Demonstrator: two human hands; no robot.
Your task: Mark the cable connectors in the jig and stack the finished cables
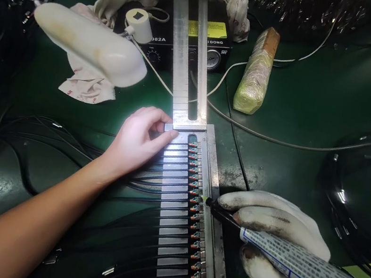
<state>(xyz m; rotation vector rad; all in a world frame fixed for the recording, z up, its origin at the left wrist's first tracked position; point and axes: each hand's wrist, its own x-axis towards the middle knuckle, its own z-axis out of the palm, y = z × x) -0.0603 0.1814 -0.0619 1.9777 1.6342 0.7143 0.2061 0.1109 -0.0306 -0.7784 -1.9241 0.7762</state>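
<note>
Green bench (306, 107): jig (170, 242), seemingly spacing cables (176, 200); left hand (138, 140) pinching its end, likely to steady; right hand (275, 219) gripping tube (313, 271).

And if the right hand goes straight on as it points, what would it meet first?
Probably the jig: the right hand points at its long edge, though the height is hard to judge.

black box (163, 52): "982A", "DONG", "ESD" | yellow sticker (212, 29): illegible | tube (313, 269): print illegible
</note>
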